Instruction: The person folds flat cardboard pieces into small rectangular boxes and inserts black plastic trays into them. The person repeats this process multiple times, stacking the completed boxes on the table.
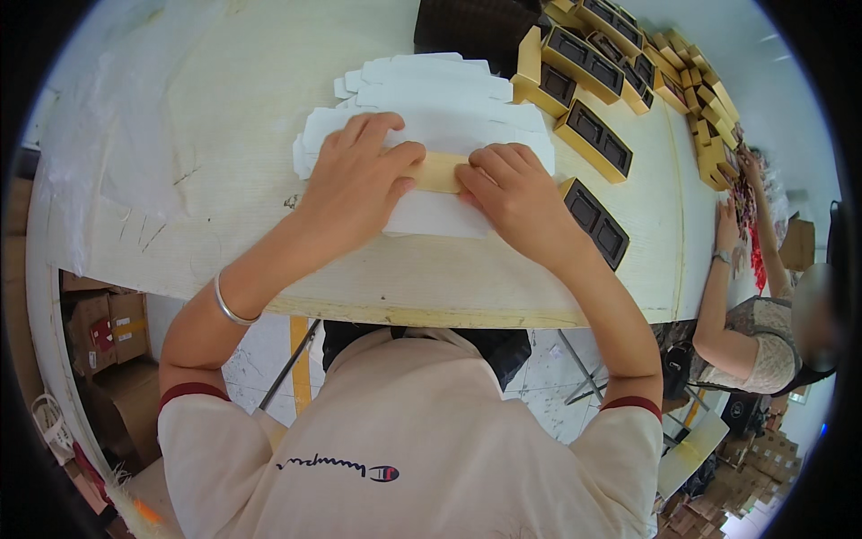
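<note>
A stack of flat cardboard box blanks (431, 88), white side up, lies on the table in front of me. On the nearest blank a narrow gold flap (438, 172) stands folded up between my hands. My left hand (355, 180) has its thumb and index finger closed on the flap's left end, with the other fingers curled above. My right hand (521, 193) pinches the right end, fingers bent over it. The white panel (435, 216) of the same blank extends toward me below the flap. My fingers hide both ends of the fold.
Gold boxes with black inserts (594, 142) stand right of the stack, with another box (597, 220) by my right forearm. A black container (476, 31) sits behind. Clear plastic film (117, 135) lies at left. A co-worker (754, 341) works at far right beside piled gold boxes (709, 108).
</note>
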`<action>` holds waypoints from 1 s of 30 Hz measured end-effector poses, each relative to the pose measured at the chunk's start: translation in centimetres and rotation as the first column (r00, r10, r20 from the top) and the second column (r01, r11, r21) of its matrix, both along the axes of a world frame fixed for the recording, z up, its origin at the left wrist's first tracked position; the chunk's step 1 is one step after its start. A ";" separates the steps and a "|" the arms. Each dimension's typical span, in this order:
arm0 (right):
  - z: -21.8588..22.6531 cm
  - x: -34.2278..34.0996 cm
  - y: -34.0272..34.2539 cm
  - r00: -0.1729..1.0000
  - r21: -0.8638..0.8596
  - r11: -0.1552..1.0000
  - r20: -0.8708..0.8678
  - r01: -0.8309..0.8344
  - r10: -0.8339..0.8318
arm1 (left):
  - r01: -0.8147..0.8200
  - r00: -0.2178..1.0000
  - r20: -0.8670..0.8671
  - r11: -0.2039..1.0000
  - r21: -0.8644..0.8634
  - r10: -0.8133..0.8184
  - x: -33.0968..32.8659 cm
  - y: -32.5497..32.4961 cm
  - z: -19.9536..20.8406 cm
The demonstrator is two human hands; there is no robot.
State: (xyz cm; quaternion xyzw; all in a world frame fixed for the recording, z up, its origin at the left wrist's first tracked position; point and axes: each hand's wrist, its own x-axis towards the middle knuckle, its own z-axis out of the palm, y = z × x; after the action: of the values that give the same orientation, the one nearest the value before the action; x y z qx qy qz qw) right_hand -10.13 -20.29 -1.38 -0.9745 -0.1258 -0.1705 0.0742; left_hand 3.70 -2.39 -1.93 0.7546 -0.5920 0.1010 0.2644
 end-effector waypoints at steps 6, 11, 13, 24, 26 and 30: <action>1.4 0.9 1.0 0.987 -0.326 0.941 -0.158 -0.092 0.042 | 0.214 0.976 0.019 0.972 0.095 -0.216 1.7 -0.1 0.0; 0.6 2.6 -0.1 0.979 0.029 0.994 -0.177 0.109 -0.102 | 0.170 0.984 -0.085 0.959 0.228 -0.154 3.2 -1.6 -0.4; 0.6 3.9 -0.5 0.935 0.150 0.955 -0.287 0.257 -0.206 | 0.095 0.971 -0.238 0.957 0.273 -0.028 4.1 -3.2 0.0; 6.0 0.6 4.3 0.968 0.545 0.804 -0.063 0.238 -0.244 | -0.011 0.489 -0.864 0.989 -0.146 -0.122 -3.0 2.0 5.1; 4.9 0.2 6.4 0.994 0.430 0.899 0.026 0.083 -0.104 | -0.023 0.332 -0.905 0.956 -0.291 -0.267 -3.5 1.5 4.3; 5.9 -2.4 5.8 0.974 0.411 0.901 0.221 -0.139 0.049 | -0.055 0.572 -0.801 0.966 -0.252 -0.177 -1.8 1.1 3.9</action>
State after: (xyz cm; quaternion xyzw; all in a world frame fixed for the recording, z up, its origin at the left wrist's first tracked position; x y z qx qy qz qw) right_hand -12.49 -14.47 4.51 -0.9050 -0.1399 -0.2893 0.2787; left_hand 1.94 -1.34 2.02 0.6550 -0.4110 -0.1944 0.6035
